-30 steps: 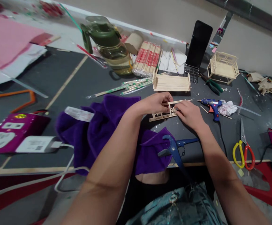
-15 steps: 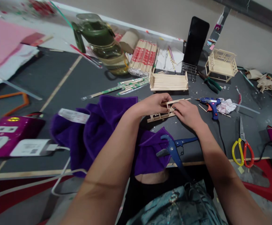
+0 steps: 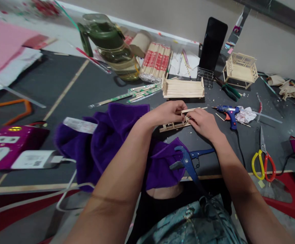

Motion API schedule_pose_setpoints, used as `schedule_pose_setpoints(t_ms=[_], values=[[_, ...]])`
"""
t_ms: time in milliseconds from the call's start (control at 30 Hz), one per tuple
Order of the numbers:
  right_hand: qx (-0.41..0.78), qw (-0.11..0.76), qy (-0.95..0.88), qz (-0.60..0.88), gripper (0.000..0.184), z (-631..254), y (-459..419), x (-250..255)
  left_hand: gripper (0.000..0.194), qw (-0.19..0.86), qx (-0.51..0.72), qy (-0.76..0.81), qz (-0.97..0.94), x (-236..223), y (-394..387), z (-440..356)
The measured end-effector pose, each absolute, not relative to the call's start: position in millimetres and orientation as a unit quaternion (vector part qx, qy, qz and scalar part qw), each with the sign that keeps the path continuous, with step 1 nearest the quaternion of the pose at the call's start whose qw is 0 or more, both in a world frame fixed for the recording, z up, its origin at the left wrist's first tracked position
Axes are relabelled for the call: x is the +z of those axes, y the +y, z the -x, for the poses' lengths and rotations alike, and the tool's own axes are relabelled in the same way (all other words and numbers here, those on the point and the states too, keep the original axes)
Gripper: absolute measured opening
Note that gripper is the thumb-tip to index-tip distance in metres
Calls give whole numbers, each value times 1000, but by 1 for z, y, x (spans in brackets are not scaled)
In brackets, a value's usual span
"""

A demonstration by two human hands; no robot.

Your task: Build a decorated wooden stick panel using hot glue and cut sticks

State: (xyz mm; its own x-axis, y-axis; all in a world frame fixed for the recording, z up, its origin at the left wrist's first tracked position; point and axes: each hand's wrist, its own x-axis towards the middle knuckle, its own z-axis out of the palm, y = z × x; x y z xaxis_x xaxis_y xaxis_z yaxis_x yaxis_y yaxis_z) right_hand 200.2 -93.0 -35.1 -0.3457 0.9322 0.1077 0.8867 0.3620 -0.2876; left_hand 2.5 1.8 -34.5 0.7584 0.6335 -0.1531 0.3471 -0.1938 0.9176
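Observation:
A small frame of thin wooden sticks (image 3: 171, 127) lies on the dark table, with short cross pieces between its long rails. My left hand (image 3: 171, 112) grips its far rail from the left, fingers bent around the sticks. From the right, my right hand (image 3: 201, 121) pinches at the middle cross pieces, its fingertips close to those of the left. The fingers hide part of the frame. Just beyond stands a miniature bench of sticks (image 3: 183, 89). A purple cloth (image 3: 106, 135) and a blue cutter (image 3: 188, 162) lie on the near side.
To the right are a blue glue gun (image 3: 227, 112), scissors (image 3: 263, 156) and pliers (image 3: 227, 88). A phone (image 3: 213, 44) on a stand, a stick-built chair (image 3: 240, 71), packed chopsticks (image 3: 155, 61) and a green-lidded jug (image 3: 112, 47) stand at the back. A purple power socket (image 3: 12, 144) is left.
Both hands stay almost in place on the stick frame. The right fingertips have shifted very slightly at the middle cross pieces.

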Motion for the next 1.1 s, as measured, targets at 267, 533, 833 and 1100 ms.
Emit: schedule_pose_setpoints(t_ms=[267, 533, 833, 1100], values=[[83, 114, -815, 561, 21, -198, -93, -35, 25, 541, 130, 335, -761, -34, 1, -5], [77, 207, -766, 604, 22, -224, -101, -19, 24, 559, 126, 354, -739, -35, 2, -5], [-32, 212, -573, 791, 22, -278, -115, 0, 28, 542, 126, 355, -751, -33, 3, -4], [10, 13, -569, 822, 22, -266, -114, 4, 28, 547, 126, 357, -747, -31, 2, -6]])
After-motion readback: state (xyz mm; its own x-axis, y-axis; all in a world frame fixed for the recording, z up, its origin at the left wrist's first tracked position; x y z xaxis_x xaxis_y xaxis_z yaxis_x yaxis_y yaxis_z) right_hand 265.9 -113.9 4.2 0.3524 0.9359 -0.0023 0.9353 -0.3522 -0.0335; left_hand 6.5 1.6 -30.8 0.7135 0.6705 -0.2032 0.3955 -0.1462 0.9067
